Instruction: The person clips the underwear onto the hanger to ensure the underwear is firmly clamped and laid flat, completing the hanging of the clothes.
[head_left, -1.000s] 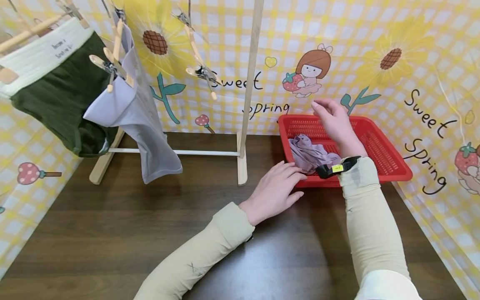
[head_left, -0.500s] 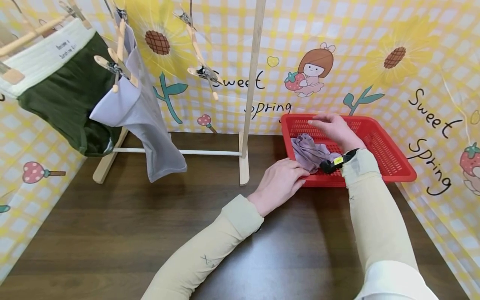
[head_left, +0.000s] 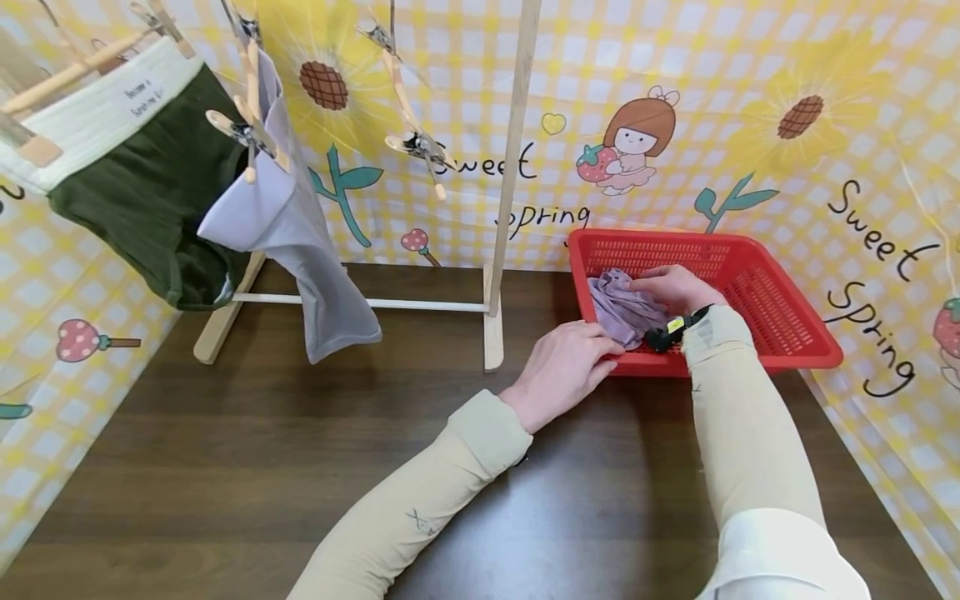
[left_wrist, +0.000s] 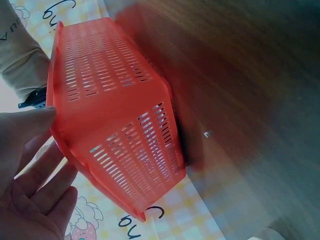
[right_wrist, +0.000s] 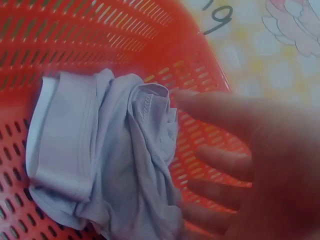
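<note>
A crumpled lavender garment (head_left: 617,304) with a wide band lies in the left part of a red plastic basket (head_left: 780,354). My right hand (head_left: 678,287) has reached into the basket just right of the cloth. In the right wrist view its fingers are spread and fairly straight, tips right beside the garment (right_wrist: 115,155), with nothing between them. My left hand (head_left: 558,371) holds the basket's near left corner. The left wrist view shows its thumb (left_wrist: 35,120) at one side of the corner rim and its other fingers around the other side.
A wooden drying rack with an upright post (head_left: 517,150) stands left of the basket. Dark green underpants (head_left: 150,175) and a grey garment (head_left: 322,283) hang there from clip hangers. Another clip hanger (head_left: 420,146) hangs nearer the post. A checked cloth backdrop (head_left: 465,50) borders the brown table (head_left: 300,467).
My right hand has lowered from above the basket to beside the garment. My left hand has shifted slightly and settled at the basket's corner. The head view has turned slightly left.
</note>
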